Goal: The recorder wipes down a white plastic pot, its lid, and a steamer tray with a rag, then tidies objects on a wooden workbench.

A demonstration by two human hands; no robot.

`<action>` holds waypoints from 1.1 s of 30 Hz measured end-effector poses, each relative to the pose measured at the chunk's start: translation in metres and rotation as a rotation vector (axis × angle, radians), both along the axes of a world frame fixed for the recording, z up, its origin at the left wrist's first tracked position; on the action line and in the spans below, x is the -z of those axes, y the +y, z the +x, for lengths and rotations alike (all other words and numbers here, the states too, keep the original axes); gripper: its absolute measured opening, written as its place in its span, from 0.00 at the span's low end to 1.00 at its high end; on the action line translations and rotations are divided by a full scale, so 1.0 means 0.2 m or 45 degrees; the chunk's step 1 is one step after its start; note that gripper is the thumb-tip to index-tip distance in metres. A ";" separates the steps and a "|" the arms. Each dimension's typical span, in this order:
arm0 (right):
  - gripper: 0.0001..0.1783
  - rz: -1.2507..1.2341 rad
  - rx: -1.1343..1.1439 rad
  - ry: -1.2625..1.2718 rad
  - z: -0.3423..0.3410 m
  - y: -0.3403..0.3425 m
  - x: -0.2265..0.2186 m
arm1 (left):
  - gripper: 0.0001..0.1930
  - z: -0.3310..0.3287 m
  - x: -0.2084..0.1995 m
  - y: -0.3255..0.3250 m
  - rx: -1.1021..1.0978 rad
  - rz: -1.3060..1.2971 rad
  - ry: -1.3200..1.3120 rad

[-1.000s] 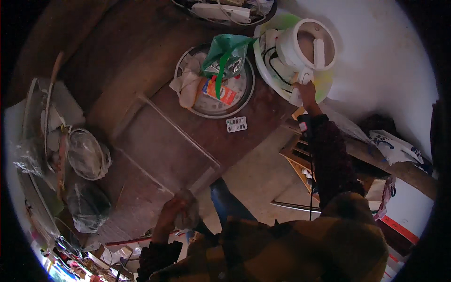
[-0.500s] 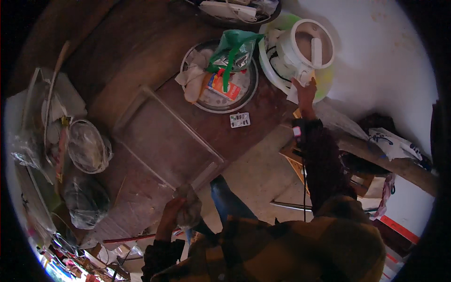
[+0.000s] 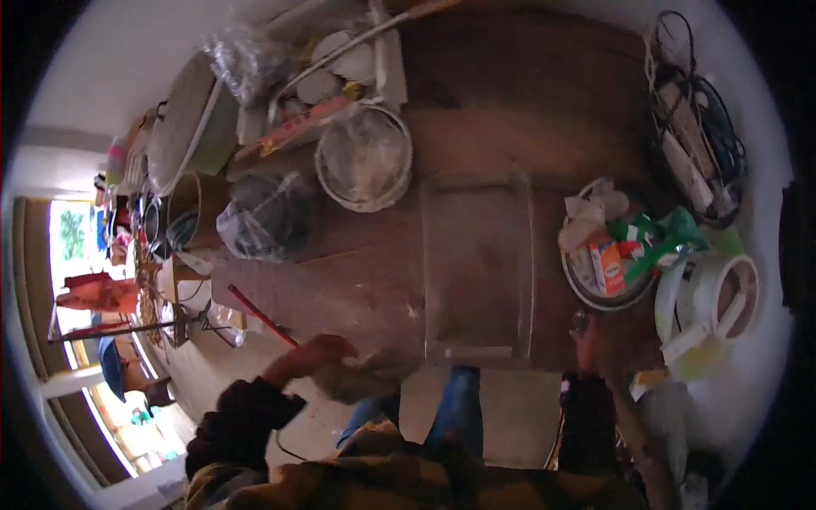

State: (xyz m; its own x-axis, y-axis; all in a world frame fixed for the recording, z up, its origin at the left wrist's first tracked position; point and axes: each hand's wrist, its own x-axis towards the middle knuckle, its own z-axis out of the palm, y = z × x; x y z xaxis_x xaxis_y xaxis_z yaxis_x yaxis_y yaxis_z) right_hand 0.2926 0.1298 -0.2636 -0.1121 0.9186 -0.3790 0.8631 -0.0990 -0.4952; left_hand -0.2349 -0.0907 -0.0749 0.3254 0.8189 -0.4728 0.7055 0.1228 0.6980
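Note:
A crumpled grey-brown cloth hangs at the near edge of the table, blurred, with the fingers of my left hand closed on it. My right hand lies at the near edge, just below a round metal tray. At its fingertips is a small dark-and-silver thing, too blurred to make out; whether the fingers grip it I cannot tell. On the tray rest an orange-and-white box, a green plastic bag and pale cloth.
A clear rectangular sheet lies mid-table. To the left are a round plastic-covered basket, a dark plastic bag and a red stick. At the right stand a white pot and a dark basin of cables.
The view has swung to the left. My right hand has left the white pot and come down to the table edge below the tray. My left hand still holds the cloth, now moved left.

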 end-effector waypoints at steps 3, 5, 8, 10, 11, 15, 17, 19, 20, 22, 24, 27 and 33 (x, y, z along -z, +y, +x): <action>0.31 0.173 -0.170 -0.300 -0.05 0.14 -0.22 | 0.12 -0.32 -0.29 -0.09 -0.589 -0.351 -0.046; 0.29 0.388 -0.235 -0.332 -0.07 0.18 -0.34 | 0.13 -0.52 -0.52 -0.17 -0.334 -0.184 0.323; 0.29 0.561 -0.269 -0.229 -0.02 0.34 -0.38 | 0.14 -0.84 -0.77 -0.46 -0.090 -0.009 0.828; 0.30 0.538 -0.222 -0.256 0.01 0.48 -0.31 | 0.12 -1.04 -0.91 -0.58 -0.398 -0.087 0.620; 0.29 0.664 -0.302 -0.391 -0.06 0.50 -0.38 | 0.11 -1.12 -1.02 -0.66 -0.342 -0.196 0.789; 0.27 0.557 -0.541 -0.280 -0.45 0.56 -0.71 | 0.12 -1.15 -1.48 -0.61 -1.608 -0.270 0.199; 0.26 0.123 -0.651 -0.064 -0.72 0.62 -0.85 | 0.12 -1.17 -1.49 -0.55 -1.534 -0.268 0.356; 0.26 -0.149 -0.906 0.029 -1.08 0.79 -0.96 | 0.13 -1.17 -1.44 -0.42 -1.287 -0.340 0.527; 0.27 -0.164 -1.100 0.102 -1.25 0.90 -0.96 | 0.13 -1.19 -1.38 -0.34 -1.138 -0.384 0.572; 0.37 -0.539 -0.783 0.190 -1.76 1.00 -0.97 | 0.14 -1.22 -1.25 -0.21 -0.857 -0.475 0.628; 0.44 -0.404 -0.542 0.438 -2.07 1.01 -0.84 | 0.15 -1.24 -1.09 0.00 -0.548 -0.529 0.636; 0.44 0.129 -0.329 0.459 -2.27 0.95 -0.31 | 0.17 -1.19 -0.81 0.39 -0.112 -0.570 0.569; 0.29 0.211 0.024 0.480 -2.49 0.70 -0.06 | 0.22 -1.01 0.27 0.19 0.102 -0.309 0.439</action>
